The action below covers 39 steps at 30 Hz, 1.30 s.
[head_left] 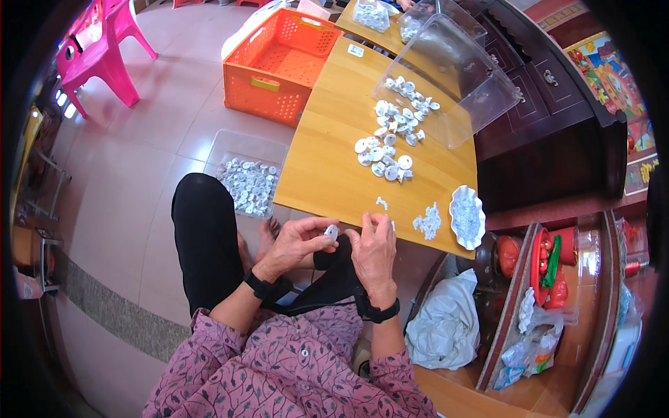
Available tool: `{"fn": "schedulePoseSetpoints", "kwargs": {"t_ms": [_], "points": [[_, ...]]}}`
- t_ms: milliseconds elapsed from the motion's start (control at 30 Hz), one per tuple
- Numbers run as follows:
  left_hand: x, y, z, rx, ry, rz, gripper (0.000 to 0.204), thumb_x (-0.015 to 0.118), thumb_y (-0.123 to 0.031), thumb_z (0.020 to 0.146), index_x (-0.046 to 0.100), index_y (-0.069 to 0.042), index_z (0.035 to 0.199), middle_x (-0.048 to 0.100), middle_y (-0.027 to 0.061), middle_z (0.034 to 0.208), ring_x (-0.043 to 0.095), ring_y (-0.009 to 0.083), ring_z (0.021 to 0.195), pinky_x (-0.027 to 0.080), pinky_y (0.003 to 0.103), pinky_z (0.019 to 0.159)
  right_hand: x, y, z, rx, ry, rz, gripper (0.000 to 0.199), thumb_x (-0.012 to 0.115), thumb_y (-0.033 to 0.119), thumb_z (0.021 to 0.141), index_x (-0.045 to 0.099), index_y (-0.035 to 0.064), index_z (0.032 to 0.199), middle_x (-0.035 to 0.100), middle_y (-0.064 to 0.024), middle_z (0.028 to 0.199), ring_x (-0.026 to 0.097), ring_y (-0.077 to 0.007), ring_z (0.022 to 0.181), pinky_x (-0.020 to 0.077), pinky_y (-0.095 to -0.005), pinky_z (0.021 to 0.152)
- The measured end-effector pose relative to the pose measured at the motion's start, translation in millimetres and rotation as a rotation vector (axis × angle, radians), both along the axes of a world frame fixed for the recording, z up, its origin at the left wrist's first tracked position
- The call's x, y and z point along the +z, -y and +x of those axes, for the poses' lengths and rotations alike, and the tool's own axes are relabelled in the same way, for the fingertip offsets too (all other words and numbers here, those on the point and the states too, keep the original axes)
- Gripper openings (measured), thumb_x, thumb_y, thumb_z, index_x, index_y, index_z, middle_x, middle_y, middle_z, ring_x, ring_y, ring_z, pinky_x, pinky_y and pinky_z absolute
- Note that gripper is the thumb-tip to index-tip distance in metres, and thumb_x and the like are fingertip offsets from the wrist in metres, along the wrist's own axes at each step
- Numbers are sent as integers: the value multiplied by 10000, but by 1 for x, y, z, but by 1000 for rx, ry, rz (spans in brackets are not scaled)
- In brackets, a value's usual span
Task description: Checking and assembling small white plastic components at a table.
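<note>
My left hand [296, 244] pinches a small white round plastic part [332, 232] between thumb and fingers, just off the near table edge. Beside it, my right hand [374, 252] has its fingers curled at the table's edge. Whatever those fingers may hold is too small or hidden to make out. Just beyond the right hand lie a few tiny white pieces [381, 203]. Farther up the table [327, 153] spreads a cluster of white round parts [390, 132]. A loose pile of small white pieces [427, 221] lies to the right, by a scalloped white dish [467, 217] full of similar pieces.
A clear bin [261, 188] of white parts sits on the floor left of the table. Behind it stands an orange crate [279, 70]. A clear plastic box [481, 104] lies tilted at the table's right side. Shelves with bags [446, 320] stand at right; a pink chair [104, 63] is far left.
</note>
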State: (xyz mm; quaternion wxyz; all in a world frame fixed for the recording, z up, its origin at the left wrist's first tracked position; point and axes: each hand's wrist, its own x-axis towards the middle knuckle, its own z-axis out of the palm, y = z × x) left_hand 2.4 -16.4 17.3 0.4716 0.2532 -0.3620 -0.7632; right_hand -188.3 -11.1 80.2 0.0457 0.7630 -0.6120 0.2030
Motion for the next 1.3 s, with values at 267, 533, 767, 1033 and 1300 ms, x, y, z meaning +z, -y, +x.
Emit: {"fn": "schedulePoseSetpoints", "kwargs": {"t_ms": [267, 533, 767, 1033, 1300], "points": [[2, -2, -4, 1, 14, 18, 399, 666, -18, 978, 594, 42, 1365, 702, 125, 1153, 721, 200, 989, 604, 309, 884, -11, 4, 0, 2, -38, -112, 106, 721, 47, 853, 673, 5, 938, 601, -136, 926, 652, -340, 843, 534, -442, 738], [0, -2, -7, 23, -23, 3, 378, 687, -3, 957, 627, 23, 1329, 693, 113, 1182, 720, 213, 997, 618, 334, 863, -4, -6, 7, -6, 192, -64, 55, 635, 2, 881, 600, 13, 921, 562, -166, 922, 639, -374, 819, 532, -454, 694], [1, -3, -9, 8, -56, -4, 384, 686, -25, 970, 611, 43, 1341, 694, 110, 1180, 719, 206, 1004, 610, 322, 888, -1, -20, 18, -33, 711, 123, 75, 625, -10, 928, 606, -2, 1000, 625, -172, 933, 671, -338, 795, 552, -408, 688], [9, -6, -9, -33, -161, 57, 400, 659, -38, 992, 579, 43, 1376, 679, 126, 1234, 706, 207, 1047, 599, 319, 921, 3, -31, 16, -44, 984, 217, 142, 657, -1, 953, 699, -29, 1085, 664, -56, 936, 653, -109, 764, 533, -254, 693], [9, -8, -13, -46, -240, 102, 413, 647, -18, 992, 560, 40, 1391, 673, 141, 1227, 705, 211, 1052, 587, 319, 959, 5, -36, 13, -53, 1136, 317, 138, 625, 18, 1000, 699, -27, 1107, 691, -27, 947, 642, -67, 784, 535, -220, 721]]}}
